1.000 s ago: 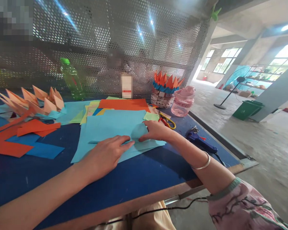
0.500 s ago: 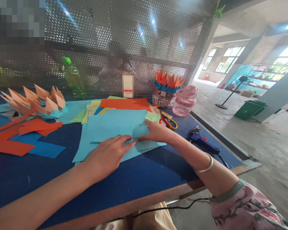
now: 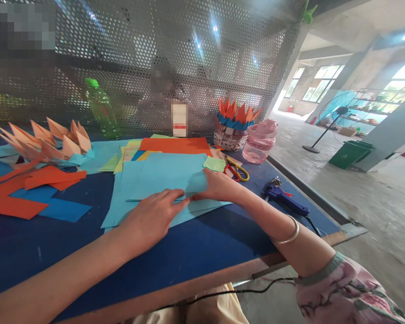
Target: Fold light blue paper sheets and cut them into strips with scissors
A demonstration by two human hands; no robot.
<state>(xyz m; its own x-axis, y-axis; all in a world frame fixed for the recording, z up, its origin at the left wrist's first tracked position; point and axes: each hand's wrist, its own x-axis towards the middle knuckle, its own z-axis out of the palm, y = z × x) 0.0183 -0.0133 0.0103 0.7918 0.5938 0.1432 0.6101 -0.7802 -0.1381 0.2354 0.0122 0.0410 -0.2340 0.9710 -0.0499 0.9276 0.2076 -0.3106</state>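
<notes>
"Left hand (image 3: 150, 222), what's it up to?"

"Lying flat on the pale blue paper (image 3: 162, 180), fingers spread, gripping nothing. Right hand (image 3: 221, 186) is the same, its fingertips just beside the left's, so the two are close but apart."

"Why so close?"

"Looks like they're pressing either side of a fold in the paper, keeping it from sliding."

"Where's the paper?"

"Middle of the blue table (image 3: 54, 256), lying over other coloured sheets (image 3: 128, 155), with an orange sheet (image 3: 172, 145) showing beyond it."

"And the rest?"

"Scissors (image 3: 236, 172) and a glue gun (image 3: 281, 195) lie off to the right, probably kept within easy reach of the right hand. Folded orange paper points (image 3: 43, 144) and cut orange strips (image 3: 50, 179) sit to the left, seemingly out of the way of the paper being worked"
</notes>
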